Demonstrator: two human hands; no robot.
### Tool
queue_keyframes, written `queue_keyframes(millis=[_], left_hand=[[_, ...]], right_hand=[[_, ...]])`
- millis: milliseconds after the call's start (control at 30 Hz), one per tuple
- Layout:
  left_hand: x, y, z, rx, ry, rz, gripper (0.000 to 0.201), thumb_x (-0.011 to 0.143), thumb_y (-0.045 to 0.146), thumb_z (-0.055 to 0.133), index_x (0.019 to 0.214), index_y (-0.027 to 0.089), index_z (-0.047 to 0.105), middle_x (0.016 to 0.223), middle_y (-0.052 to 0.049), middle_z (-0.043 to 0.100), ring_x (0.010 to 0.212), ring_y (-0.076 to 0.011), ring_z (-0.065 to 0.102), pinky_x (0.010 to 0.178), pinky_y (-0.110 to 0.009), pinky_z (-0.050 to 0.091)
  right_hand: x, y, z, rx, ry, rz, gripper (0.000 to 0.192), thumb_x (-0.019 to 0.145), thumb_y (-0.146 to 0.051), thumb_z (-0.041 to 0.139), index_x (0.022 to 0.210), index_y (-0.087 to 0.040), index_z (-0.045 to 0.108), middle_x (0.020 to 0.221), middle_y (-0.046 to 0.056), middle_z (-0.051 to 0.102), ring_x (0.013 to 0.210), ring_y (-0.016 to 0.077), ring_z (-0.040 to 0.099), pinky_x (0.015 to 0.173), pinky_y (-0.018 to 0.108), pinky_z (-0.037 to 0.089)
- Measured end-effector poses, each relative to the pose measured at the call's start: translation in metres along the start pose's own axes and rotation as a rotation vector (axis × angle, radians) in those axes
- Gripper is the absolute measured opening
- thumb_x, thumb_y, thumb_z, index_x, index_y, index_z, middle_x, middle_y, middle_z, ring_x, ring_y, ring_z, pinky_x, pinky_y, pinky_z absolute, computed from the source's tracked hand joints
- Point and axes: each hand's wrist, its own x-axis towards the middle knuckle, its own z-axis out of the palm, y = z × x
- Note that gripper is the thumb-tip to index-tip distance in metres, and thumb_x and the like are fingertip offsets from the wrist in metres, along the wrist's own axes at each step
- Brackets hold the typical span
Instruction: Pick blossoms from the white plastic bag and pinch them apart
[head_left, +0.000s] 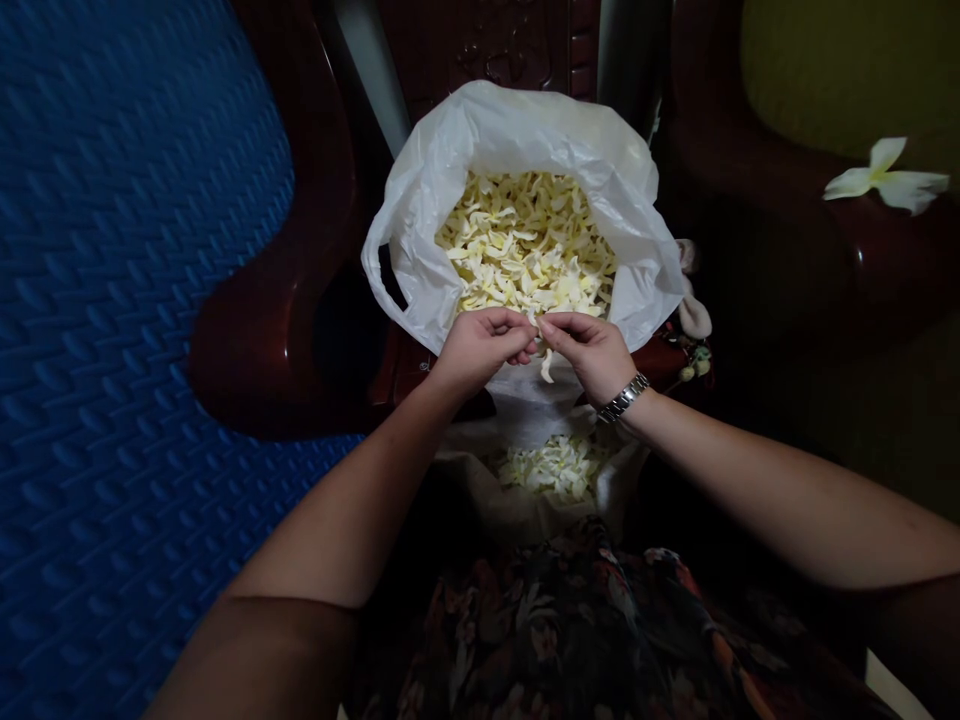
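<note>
Head view, small flower (547, 368), creamy white, curved

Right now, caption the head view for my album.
Hands meet at a pale blossom, a white bag of flowers beyond.

Before me: dark red wooden seat (397, 365), one open white bag (420, 180) upon it; right: curved dark woodwork (787, 180), one pale flower (889, 182).

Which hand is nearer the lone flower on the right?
Right. The right hand is lower and to the left of the lone flower in view; the left hand is farther left, beyond the right hand.
</note>
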Motion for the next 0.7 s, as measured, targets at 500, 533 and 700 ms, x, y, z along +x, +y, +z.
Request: queue_keyframes(millis=[500, 533, 700], left_hand=[[-0.0016, 0.0025, 0.0011, 0.005, -0.001, 0.006, 0.007, 0.08, 0.012, 0.065, 0.074, 0.012, 0.068, 0.063, -0.001, 0.069, 0.054, -0.0065, 0.061, 0.059, -0.019, 0.051], [-0.0017, 0.0024, 0.0011, 0.004, -0.001, 0.006, 0.007, 0.08, 0.012, 0.065, 0.074, 0.013, 0.068, 0.063, 0.0, 0.069, 0.054, -0.0064, 0.061, 0.059, -0.019, 0.05], [-0.0023, 0.0023, 0.0009, 0.013, 0.002, 0.015, 0.006, 0.079, 0.013, 0.064, 0.074, 0.013, 0.068, 0.065, -0.001, 0.069, 0.055, -0.0066, 0.061, 0.059, -0.019, 0.051]], right_hand=[[-0.0004, -0.0012, -0.0001, -0.03, 0.001, -0.029, 0.04, 0.071, -0.056, 0.083, 0.088, -0.021, 0.079, 0.093, 0.005, 0.08, 0.086, 0.0189, 0.071, 0.088, 0.037, 0.056], [-0.0004, -0.0009, -0.0003, -0.034, -0.002, -0.032, 0.039, 0.072, -0.056, 0.082, 0.088, -0.021, 0.079, 0.093, 0.005, 0.079, 0.087, 0.0189, 0.071, 0.088, 0.038, 0.056], [-0.0004, -0.0004, -0.0003, -0.042, -0.009, -0.048, 0.038, 0.073, -0.055, 0.082, 0.089, -0.021, 0.08, 0.093, 0.006, 0.079, 0.087, 0.0195, 0.07, 0.086, 0.038, 0.056]])
